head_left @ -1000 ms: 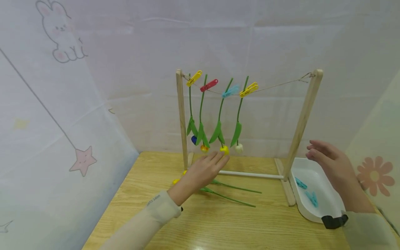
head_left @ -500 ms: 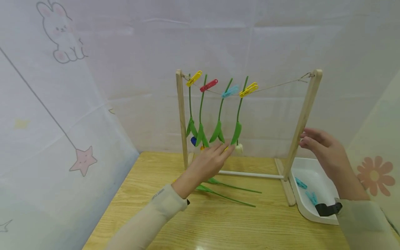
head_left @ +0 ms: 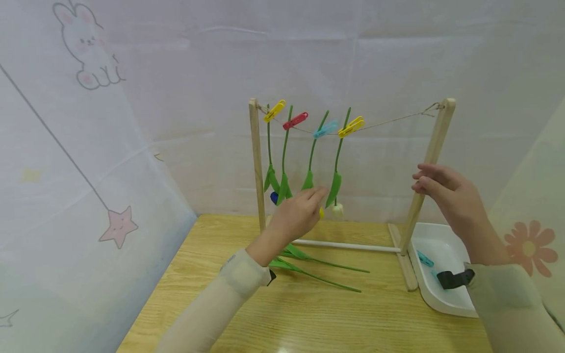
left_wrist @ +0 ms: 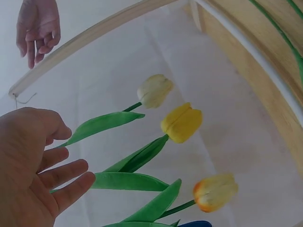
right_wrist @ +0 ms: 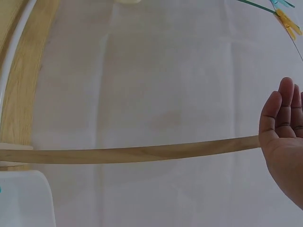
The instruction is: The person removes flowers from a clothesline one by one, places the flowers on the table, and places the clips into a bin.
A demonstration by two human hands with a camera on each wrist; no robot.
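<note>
Tabletop (head_left: 353,326); rack post (head_left: 437,139) behind right grip (head_left: 456,198), tulips (left_wrist: 182,123) behind left grip (head_left: 297,214), both half-spread, empty

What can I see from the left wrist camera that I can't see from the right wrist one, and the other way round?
Only the left wrist view shows the left hand, the yellow tulip, the orange-tinged tulip and the edge of a blue flower.

Only the right wrist view shows a yellow clothespin, a light-blue clothespin and a corner of the white tray.

Both show the right hand, a wooden post, the white rod and part of the wooden table.
</note>
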